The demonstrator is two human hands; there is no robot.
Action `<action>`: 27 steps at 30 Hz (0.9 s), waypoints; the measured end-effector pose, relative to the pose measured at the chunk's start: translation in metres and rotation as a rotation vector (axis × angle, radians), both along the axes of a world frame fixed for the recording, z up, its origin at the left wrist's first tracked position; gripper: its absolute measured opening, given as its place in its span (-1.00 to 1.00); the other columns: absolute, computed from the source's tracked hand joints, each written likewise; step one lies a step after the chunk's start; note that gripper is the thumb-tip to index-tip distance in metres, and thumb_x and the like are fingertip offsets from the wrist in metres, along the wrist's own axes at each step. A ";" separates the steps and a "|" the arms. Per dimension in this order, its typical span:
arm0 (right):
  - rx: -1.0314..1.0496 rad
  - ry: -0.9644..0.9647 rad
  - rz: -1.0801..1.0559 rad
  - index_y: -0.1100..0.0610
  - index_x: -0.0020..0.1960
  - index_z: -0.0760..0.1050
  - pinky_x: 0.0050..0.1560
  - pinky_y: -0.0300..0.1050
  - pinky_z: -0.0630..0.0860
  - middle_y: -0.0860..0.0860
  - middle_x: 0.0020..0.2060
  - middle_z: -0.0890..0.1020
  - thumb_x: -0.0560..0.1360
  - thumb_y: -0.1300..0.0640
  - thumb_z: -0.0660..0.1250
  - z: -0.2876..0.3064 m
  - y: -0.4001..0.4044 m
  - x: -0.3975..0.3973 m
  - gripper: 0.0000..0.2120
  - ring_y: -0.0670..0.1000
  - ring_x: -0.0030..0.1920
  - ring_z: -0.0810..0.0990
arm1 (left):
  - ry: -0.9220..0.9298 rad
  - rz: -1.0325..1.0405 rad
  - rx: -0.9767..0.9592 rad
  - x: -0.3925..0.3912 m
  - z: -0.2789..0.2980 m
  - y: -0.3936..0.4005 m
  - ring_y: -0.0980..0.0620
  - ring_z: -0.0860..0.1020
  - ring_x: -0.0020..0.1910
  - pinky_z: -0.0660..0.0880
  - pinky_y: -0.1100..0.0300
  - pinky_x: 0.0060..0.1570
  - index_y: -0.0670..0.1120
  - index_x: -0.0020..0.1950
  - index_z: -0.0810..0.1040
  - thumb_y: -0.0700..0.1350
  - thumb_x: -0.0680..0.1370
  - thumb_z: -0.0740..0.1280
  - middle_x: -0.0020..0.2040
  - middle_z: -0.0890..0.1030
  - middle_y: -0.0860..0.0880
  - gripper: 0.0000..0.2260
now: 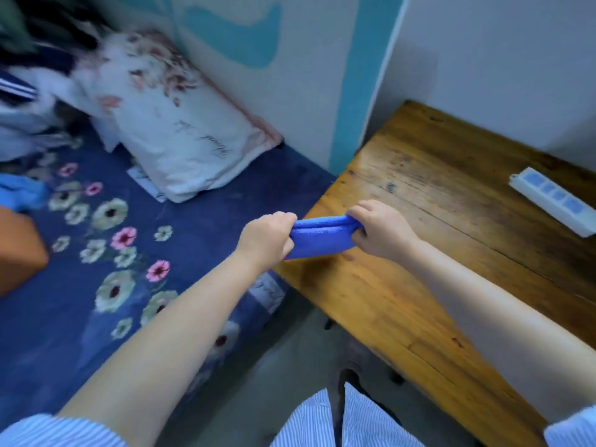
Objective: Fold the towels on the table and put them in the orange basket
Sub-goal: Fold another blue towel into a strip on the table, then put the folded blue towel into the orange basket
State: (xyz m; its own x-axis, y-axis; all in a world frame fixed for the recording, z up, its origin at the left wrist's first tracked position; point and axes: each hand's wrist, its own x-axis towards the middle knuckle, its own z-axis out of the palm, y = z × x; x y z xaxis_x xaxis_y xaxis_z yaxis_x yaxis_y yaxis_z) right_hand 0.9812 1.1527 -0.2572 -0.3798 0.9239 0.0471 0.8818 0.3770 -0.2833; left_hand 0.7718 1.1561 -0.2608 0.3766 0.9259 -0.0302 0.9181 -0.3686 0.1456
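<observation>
A folded blue towel (319, 236) is held just above the left edge of the wooden table (451, 221). My left hand (267, 235) grips its left end and my right hand (380, 229) grips its right end, both fists closed on the cloth. The orange basket (19, 250) shows at the far left edge, on the bed, with only its side in view. A light blue cloth (22, 191) lies just behind it, blurred.
A white power strip (551, 201) lies at the table's right side. Left of the table is a bed with a dark blue flowered sheet (96, 253), a white flowered pillow (180, 137) and piled clothes (29, 101). Grey floor lies between bed and table.
</observation>
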 end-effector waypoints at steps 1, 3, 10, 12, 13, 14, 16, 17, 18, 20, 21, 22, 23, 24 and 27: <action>-0.018 0.006 0.022 0.26 -0.24 0.55 -0.40 -0.18 0.50 0.15 -0.37 0.58 0.23 0.11 0.02 0.008 -0.008 -0.018 -0.62 0.16 -0.32 0.60 | 0.010 0.058 -0.031 -0.020 0.006 -0.010 -0.15 0.53 0.00 0.40 0.10 -0.20 -0.16 0.10 0.49 -0.11 0.42 -0.02 0.03 0.57 -0.11 -0.61; -0.008 -0.005 0.071 0.27 -0.05 0.57 -0.21 -0.13 0.51 0.18 -0.18 0.62 0.32 0.19 0.11 0.021 -0.026 -0.060 -0.66 0.18 -0.11 0.59 | 0.015 0.114 -0.112 -0.066 0.024 -0.040 -0.12 0.49 0.10 0.40 0.09 -0.07 -0.14 0.24 0.43 -0.17 0.53 0.11 0.15 0.53 -0.09 -0.69; -0.050 0.001 0.264 0.23 0.18 0.48 0.02 -0.13 0.35 0.13 0.11 0.55 0.44 0.27 0.20 0.069 -0.078 -0.216 -0.67 0.13 0.15 0.48 | 0.031 0.315 -0.098 -0.218 0.068 -0.147 -0.13 0.44 0.23 0.42 0.00 0.11 -0.16 0.31 0.38 -0.24 0.58 0.12 0.26 0.45 -0.12 -0.69; -0.064 0.011 0.318 0.22 0.20 0.47 0.03 -0.12 0.37 0.13 0.12 0.54 0.44 0.28 0.20 0.079 -0.090 -0.253 -0.66 0.14 0.16 0.49 | 0.019 0.372 -0.068 -0.252 0.076 -0.172 -0.11 0.42 0.26 0.41 -0.01 0.15 -0.16 0.33 0.38 -0.25 0.58 0.12 0.29 0.45 -0.12 -0.68; -0.069 0.010 0.364 0.22 0.21 0.46 0.04 -0.10 0.38 0.14 0.12 0.53 0.43 0.28 0.20 0.083 -0.095 -0.278 -0.65 0.14 0.15 0.49 | 0.011 0.416 -0.052 -0.274 0.081 -0.187 -0.10 0.41 0.27 0.40 0.00 0.16 -0.16 0.34 0.38 -0.25 0.58 0.13 0.29 0.44 -0.12 -0.68; -0.082 0.003 0.402 0.22 0.21 0.45 0.06 -0.09 0.39 0.14 0.12 0.53 0.43 0.28 0.20 0.087 -0.099 -0.297 -0.65 0.15 0.15 0.49 | -0.003 0.446 -0.040 -0.291 0.085 -0.198 -0.09 0.41 0.28 0.40 0.00 0.17 -0.15 0.35 0.38 -0.25 0.58 0.14 0.30 0.44 -0.12 -0.67; -0.090 -0.003 0.467 0.23 0.21 0.45 0.07 -0.05 0.42 0.16 0.11 0.53 0.43 0.27 0.19 0.096 -0.106 -0.331 -0.65 0.16 0.12 0.50 | -0.024 0.496 -0.040 -0.320 0.091 -0.215 -0.10 0.40 0.29 0.37 0.02 0.21 -0.15 0.37 0.36 -0.26 0.59 0.14 0.31 0.43 -0.13 -0.66; -0.092 -0.007 0.514 0.24 0.20 0.46 0.07 -0.03 0.43 0.17 0.10 0.53 0.42 0.26 0.18 0.100 -0.109 -0.351 -0.65 0.18 0.10 0.50 | -0.035 0.523 -0.040 -0.337 0.095 -0.225 -0.10 0.39 0.29 0.35 0.04 0.23 -0.16 0.38 0.35 -0.26 0.59 0.13 0.32 0.42 -0.14 -0.65; -0.099 -0.012 0.541 0.25 0.19 0.47 0.06 -0.01 0.44 0.19 0.08 0.54 0.41 0.23 0.16 0.103 -0.111 -0.361 -0.63 0.19 0.09 0.51 | -0.044 0.530 -0.044 -0.346 0.096 -0.230 -0.11 0.39 0.29 0.33 0.05 0.25 -0.18 0.39 0.33 -0.27 0.59 0.13 0.32 0.42 -0.15 -0.65; -0.108 -0.031 0.616 0.26 0.19 0.47 0.06 -0.02 0.43 0.20 0.08 0.54 0.40 0.20 0.13 0.105 -0.115 -0.393 -0.60 0.19 0.09 0.51 | -0.054 0.565 -0.059 -0.374 0.098 -0.245 -0.11 0.39 0.29 0.31 0.08 0.25 -0.20 0.41 0.31 -0.28 0.59 0.13 0.30 0.41 -0.17 -0.63; -0.107 -0.039 0.653 0.26 0.20 0.47 0.07 -0.03 0.42 0.20 0.08 0.54 0.39 0.18 0.12 0.106 -0.116 -0.406 -0.58 0.18 0.10 0.51 | -0.044 0.573 -0.075 -0.386 0.098 -0.251 -0.11 0.39 0.28 0.32 0.10 0.24 -0.20 0.42 0.29 -0.29 0.59 0.13 0.30 0.41 -0.17 -0.62; -0.112 -0.050 0.688 0.26 0.22 0.47 0.08 -0.04 0.41 0.20 0.09 0.54 0.38 0.17 0.09 0.107 -0.116 -0.425 -0.55 0.18 0.11 0.51 | -0.025 0.586 -0.081 -0.402 0.099 -0.255 -0.10 0.39 0.28 0.33 0.11 0.23 -0.19 0.43 0.27 -0.31 0.59 0.13 0.30 0.40 -0.16 -0.61; -0.121 -0.042 0.709 0.26 0.23 0.46 0.10 -0.03 0.42 0.20 0.10 0.53 0.40 0.19 0.09 0.106 -0.113 -0.440 -0.56 0.18 0.13 0.51 | -0.017 0.596 -0.088 -0.415 0.099 -0.257 -0.09 0.39 0.29 0.34 0.11 0.22 -0.18 0.43 0.27 -0.32 0.58 0.14 0.31 0.40 -0.14 -0.60; -0.129 -0.044 0.721 0.26 0.25 0.45 0.14 -0.02 0.41 0.21 0.13 0.52 0.45 0.24 0.11 0.107 -0.112 -0.450 -0.60 0.19 0.15 0.50 | -0.011 0.611 -0.097 -0.423 0.098 -0.258 -0.09 0.39 0.28 0.35 0.10 0.21 -0.18 0.42 0.28 -0.33 0.58 0.14 0.30 0.40 -0.14 -0.60; -0.088 -0.027 0.776 0.26 0.28 0.43 0.17 0.00 0.40 0.20 0.18 0.51 0.52 0.33 0.14 0.105 -0.094 -0.503 -0.66 0.19 0.19 0.48 | -0.006 0.679 -0.080 -0.473 0.099 -0.248 -0.11 0.42 0.22 0.38 0.04 0.19 -0.19 0.36 0.36 -0.36 0.56 0.14 0.23 0.43 -0.15 -0.63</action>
State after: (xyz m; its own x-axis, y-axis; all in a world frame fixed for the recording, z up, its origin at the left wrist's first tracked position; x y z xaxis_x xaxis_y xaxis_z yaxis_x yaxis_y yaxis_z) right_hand 0.4782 1.0585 -0.1523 -0.9187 0.3937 -0.0324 0.3823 0.8656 -0.3233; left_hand 0.2988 0.9082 -0.1618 -0.2870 0.9518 -0.1083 0.9410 0.3013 0.1538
